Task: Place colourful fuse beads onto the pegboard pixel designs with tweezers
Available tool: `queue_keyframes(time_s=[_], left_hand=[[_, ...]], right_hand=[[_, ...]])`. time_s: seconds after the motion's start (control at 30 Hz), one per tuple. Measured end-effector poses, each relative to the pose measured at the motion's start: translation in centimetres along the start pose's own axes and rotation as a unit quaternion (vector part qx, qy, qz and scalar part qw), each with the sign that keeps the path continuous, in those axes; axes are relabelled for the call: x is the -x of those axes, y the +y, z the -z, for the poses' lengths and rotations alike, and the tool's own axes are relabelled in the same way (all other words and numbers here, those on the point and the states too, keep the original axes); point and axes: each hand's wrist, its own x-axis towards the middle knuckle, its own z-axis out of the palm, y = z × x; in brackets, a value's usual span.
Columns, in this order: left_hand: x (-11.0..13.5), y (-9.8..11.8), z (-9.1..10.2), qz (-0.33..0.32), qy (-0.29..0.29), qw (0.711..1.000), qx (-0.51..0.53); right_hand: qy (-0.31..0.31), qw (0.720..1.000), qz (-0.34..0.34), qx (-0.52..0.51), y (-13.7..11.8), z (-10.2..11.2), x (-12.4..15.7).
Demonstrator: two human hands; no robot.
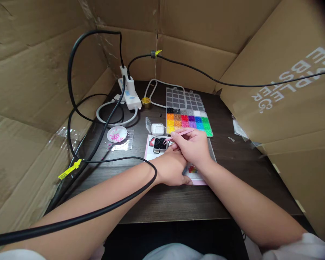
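Observation:
My right hand (193,146) is closed around pink tweezers (178,134), whose tips reach left to a small tray of black beads (160,143). My left hand (171,169) lies under the right one, resting on the pink-edged pattern sheet and pegboard (196,176); its fingers are mostly hidden. Just behind the hands lies a bead organiser (189,120) with rows of coloured beads, its clear lid (184,98) folded back.
A small white box (157,128) sits by the black beads. A white dish of pink beads (117,134) rests on a clear pegboard (124,143). A power strip (130,92), gold cap (146,102) and black cables (97,141) lie at left. Cardboard walls (287,90) surround the dark table (233,159).

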Motion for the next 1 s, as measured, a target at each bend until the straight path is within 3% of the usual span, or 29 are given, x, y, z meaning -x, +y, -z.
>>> queue_keyframes(time_s=[0.17,0.37,0.5,0.63,0.73,0.93,1.0], left_hand=[[-0.1,-0.2,0.0,-0.021,0.02,1.0,0.012],[-0.4,-0.5,-0.4,-0.009,-0.004,1.0,0.016],[-0.5,-0.5,-0.5,-0.003,-0.016,1.0,-0.003],[-0.6,-0.5,-0.4,-0.004,-0.016,1.0,-0.005],[-0.6,-0.5,-0.3,0.008,-0.022,1.0,-0.01],[-0.7,-0.4,-0.3,0.006,-0.028,0.999,-0.018],[-0.7,-0.5,-0.3,0.003,-0.027,0.999,-0.017]], right_hand=[[0.043,0.999,0.018,-0.02,-0.1,1.5,0.5],[0.194,0.976,0.077,0.063,-1.0,5.3,3.4],[0.264,0.952,0.093,0.126,1.4,6.6,6.5],[0.235,0.952,0.123,0.153,4.3,6.8,8.0],[0.201,0.957,0.142,0.154,4.7,6.8,7.7],[0.158,0.983,0.046,0.076,3.4,8.8,5.9],[0.11,0.991,0.037,0.07,3.4,9.7,5.4]])
